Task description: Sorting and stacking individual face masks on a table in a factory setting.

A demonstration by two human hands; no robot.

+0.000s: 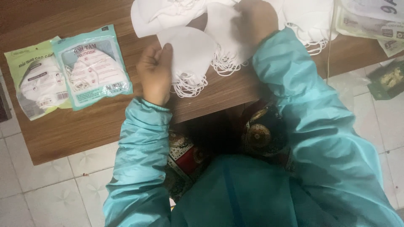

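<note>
My left hand (155, 72) grips the left edge of a stack of folded white face masks (189, 56) lying on a low brown wooden table (84, 122); the masks' white ear loops (187, 86) dangle over the near side. My right hand (256, 19) reaches farther back and closes on another white mask (223, 29) from a heap of loose white masks (168, 12) along the table's far edge. Both arms wear teal sleeves.
Two sealed mask packets lie at the table's left, one green (35, 82), one teal (92, 67). More packets (370, 21) sit at the far right. A dark green box (387, 80) stands on the white tiled floor (50, 185).
</note>
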